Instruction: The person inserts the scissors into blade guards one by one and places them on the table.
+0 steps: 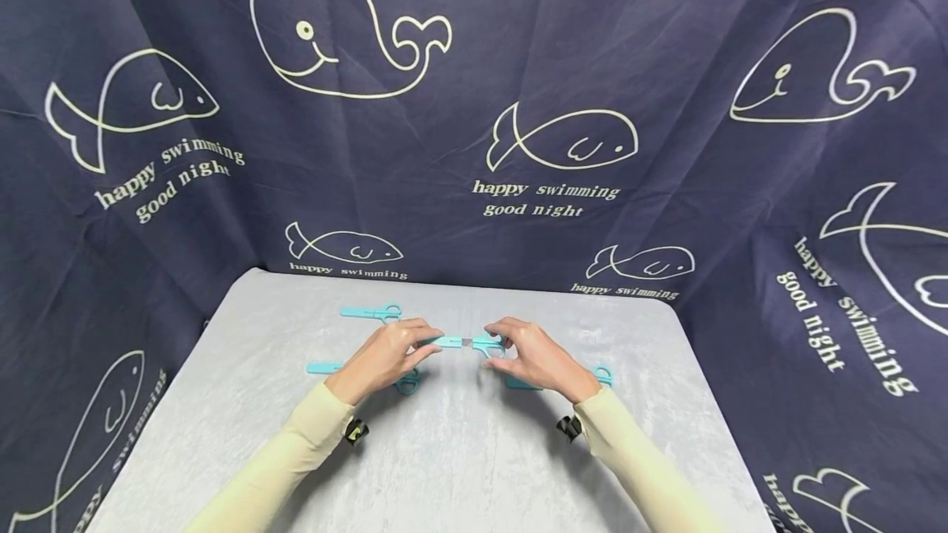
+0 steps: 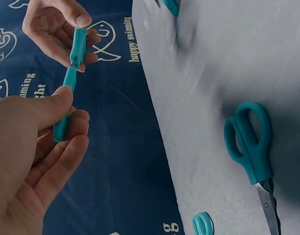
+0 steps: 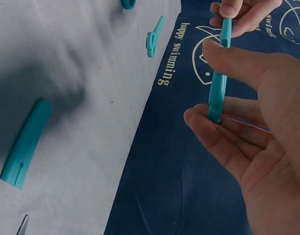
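Note:
Over the middle of the table, my left hand pinches a turquoise blade cover between thumb and fingers. My right hand holds the turquoise handles of a pair of scissors. A short stretch of metal blade shows between cover and handles, so the blades sit partly inside the cover. In the left wrist view, other scissors lie on the table with bare metal near their handles. The right wrist view shows a loose turquoise cover on the table, with a metal blade tip apart from it.
Another pair of scissors, its blades covered, lies at the back left. Turquoise handles lie beyond my right wrist, and a turquoise cover lies left of my left hand. Dark printed cloth hangs around the grey table.

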### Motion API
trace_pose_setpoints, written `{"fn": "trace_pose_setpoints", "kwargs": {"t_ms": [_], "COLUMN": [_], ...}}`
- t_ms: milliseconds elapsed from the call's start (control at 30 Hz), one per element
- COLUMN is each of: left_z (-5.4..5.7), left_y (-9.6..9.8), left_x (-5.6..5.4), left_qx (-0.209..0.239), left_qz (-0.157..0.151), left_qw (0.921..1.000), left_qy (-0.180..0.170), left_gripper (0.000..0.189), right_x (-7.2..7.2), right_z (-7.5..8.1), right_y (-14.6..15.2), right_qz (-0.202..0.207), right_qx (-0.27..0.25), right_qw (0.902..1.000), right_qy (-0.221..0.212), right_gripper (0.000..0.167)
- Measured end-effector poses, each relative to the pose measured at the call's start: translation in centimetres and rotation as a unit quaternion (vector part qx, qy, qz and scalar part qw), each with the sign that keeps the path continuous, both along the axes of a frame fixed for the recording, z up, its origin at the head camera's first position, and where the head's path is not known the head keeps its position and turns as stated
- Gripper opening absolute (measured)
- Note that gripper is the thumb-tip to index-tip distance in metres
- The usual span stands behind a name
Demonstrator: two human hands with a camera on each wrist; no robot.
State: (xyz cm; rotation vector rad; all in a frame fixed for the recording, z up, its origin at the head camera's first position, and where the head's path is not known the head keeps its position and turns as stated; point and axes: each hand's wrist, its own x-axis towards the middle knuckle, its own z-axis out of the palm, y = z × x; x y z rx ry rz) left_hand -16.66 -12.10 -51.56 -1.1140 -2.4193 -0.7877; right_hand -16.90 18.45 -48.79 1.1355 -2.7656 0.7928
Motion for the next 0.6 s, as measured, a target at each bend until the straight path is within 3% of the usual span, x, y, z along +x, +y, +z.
{"fn": "trace_pose_setpoints", "kwargs": {"t_ms": [367, 600], "left_z": [0.13, -0.20], "left_y": [-0.24, -0.35], "left_x": [-0.44, -0.52], "left_qx": [0.009, 0.012], "left_qz": [-0.018, -0.022], "left_qw": [0.9998, 0.9996], "left_qy": [-0.010, 0.009], "left_gripper": [0.021, 0.021], "right_x": [-0.37, -0.55], "right_z": [-0.10, -0.22], "right_y": [-0.12, -0.19], "right_qz": [0.008, 0.014], "right_qx": [0.013, 0.005], "right_qw": [0.9999, 0.9998], "right_qy": [-0.002, -0.011], "right_gripper": [0.051, 0.049]}}
